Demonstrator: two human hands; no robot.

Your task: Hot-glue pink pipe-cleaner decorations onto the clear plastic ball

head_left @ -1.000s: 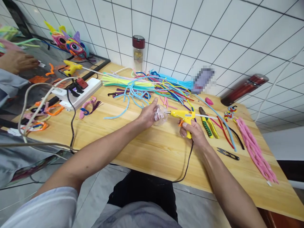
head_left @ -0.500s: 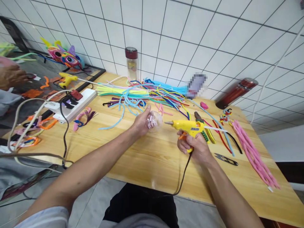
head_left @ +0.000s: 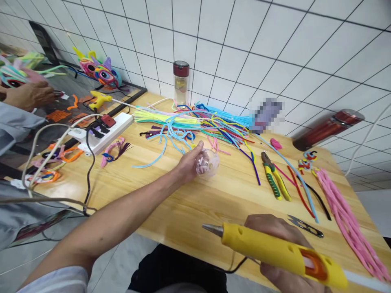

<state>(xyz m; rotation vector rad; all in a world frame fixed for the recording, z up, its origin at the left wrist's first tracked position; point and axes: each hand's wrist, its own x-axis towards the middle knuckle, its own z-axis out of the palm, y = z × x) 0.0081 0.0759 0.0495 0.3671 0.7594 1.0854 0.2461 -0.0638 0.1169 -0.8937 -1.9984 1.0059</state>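
Observation:
My left hand (head_left: pixel 190 163) is closed around a clear plastic ball (head_left: pixel 208 163) with pink bits inside, held just above the wooden table (head_left: pixel 189 203). My right hand (head_left: pixel 279 252) grips a yellow hot glue gun (head_left: pixel 275 252) close to the camera at the lower right; its metal nozzle points left and a black cord hangs below it. A spread of coloured pipe cleaners (head_left: pixel 195 122) lies just beyond the ball.
Yellow-green pliers (head_left: pixel 273 179), small black snips (head_left: pixel 305 226) and pink pipe cleaners (head_left: pixel 348 215) lie at the right. A white power strip (head_left: pixel 100 132), a second glue gun (head_left: pixel 99 99), two bottles (head_left: pixel 181 81) (head_left: pixel 328 128) stand further off. Another person's hand (head_left: pixel 29 95) works at far left.
My right hand has pulled the glue gun back from the ball toward me and lifted it close to the camera. The left hand keeps the ball near the same spot.

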